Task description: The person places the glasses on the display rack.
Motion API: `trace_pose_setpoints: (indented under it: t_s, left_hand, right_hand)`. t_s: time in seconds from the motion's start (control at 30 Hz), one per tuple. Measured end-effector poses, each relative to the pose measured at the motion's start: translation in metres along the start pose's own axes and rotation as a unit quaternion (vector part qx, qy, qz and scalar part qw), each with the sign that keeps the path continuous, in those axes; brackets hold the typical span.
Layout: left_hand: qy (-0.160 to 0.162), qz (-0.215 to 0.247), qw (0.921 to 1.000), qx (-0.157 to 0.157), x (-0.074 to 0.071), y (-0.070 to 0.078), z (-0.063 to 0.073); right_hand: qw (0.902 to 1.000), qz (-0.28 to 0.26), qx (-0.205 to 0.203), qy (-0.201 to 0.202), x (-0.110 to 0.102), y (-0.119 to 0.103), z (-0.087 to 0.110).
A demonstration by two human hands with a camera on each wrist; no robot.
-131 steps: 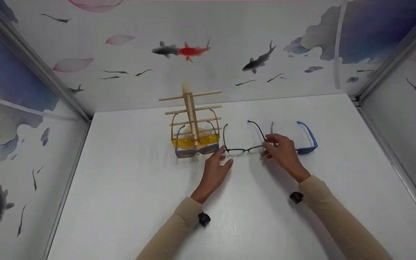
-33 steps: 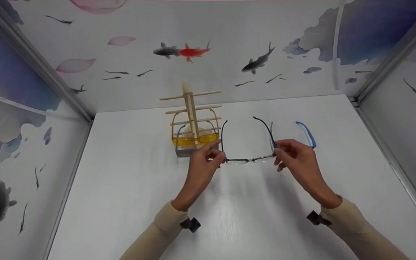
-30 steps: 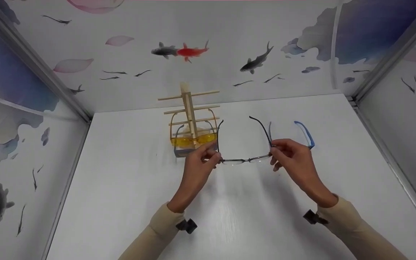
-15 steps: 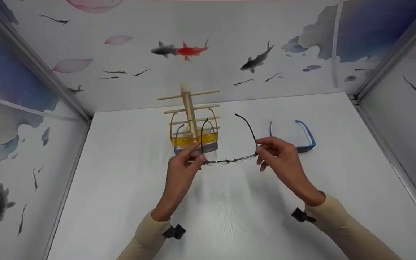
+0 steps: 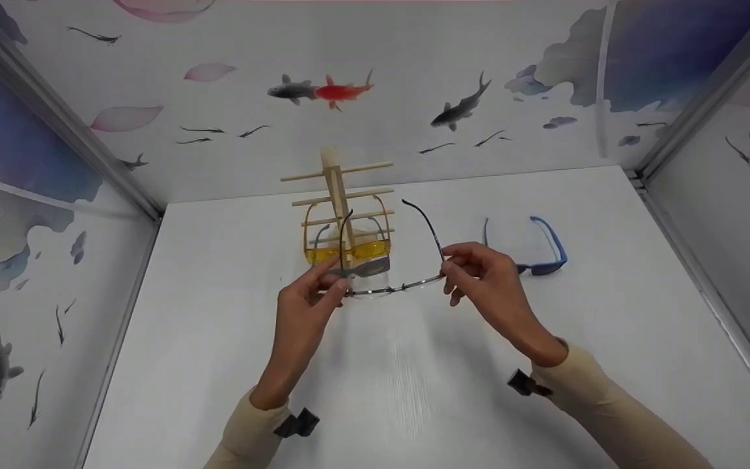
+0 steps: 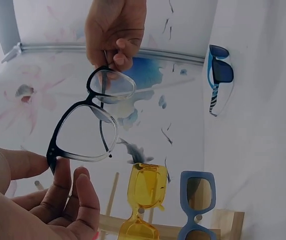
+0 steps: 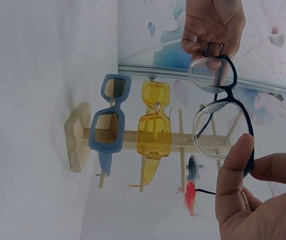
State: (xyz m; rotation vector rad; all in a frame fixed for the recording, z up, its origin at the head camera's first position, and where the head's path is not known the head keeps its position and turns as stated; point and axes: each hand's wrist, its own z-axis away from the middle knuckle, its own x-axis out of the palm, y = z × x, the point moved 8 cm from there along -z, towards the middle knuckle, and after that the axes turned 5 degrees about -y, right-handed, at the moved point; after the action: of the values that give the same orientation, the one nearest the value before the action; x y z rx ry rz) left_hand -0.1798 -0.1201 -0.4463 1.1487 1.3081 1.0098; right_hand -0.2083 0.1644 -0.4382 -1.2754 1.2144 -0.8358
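Both hands hold a pair of eyeglasses (image 5: 391, 288) with a black upper frame and clear lower rims, temples unfolded and pointing away from me. My left hand (image 5: 303, 316) pinches the left hinge corner between thumb and fingers. At the opposite corner, my right hand (image 5: 493, 286) pinches the frame the same way. The glasses are raised in front of a wooden display rack (image 5: 333, 179) with several crosswise pegs. Yellow glasses (image 7: 154, 131) hang on that rack, and blue-grey sunglasses (image 7: 99, 144) sit on the level below them, partly covered by my left hand in the head view.
Blue sunglasses (image 5: 560, 251) with dark lenses lie unfolded on the white table (image 5: 219, 365), right of the rack and beyond my right hand. A back wall (image 5: 401, 39) printed with fish rises close behind the rack, and side walls flank the table.
Earlier the eyeglasses stood at the table between my reaching hands. Both hands then pinched them, brought them up and nearer, and have since carried them left, in front of the rack.
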Motion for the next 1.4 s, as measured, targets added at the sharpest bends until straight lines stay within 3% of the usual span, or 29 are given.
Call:
trace_pose_setpoints:
  t_s: [0.37,0.77,1.1,1.4]
  left_hand:
    - [0.015,0.004,0.9999,0.001,-0.024,0.005,-0.001]
    - [0.029,-0.003,0.9994,-0.018,-0.040,0.005,-0.004]
    - [0.031,-0.011,0.9987,-0.040,-0.051,0.005,-0.017]
    - [0.022,-0.001,0.9990,-0.038,-0.058,0.004,-0.036]
  right_hand:
    - [0.9994,-0.018,-0.009,-0.027,0.021,-0.008,-0.015]
    - [0.9991,-0.022,-0.004,-0.036,0.033,-0.010,-0.029]
    - [0.9982,-0.035,0.006,-0.047,0.041,-0.013,-0.043]
    - [0.9972,-0.040,0.006,-0.062,0.045,-0.019,-0.054]
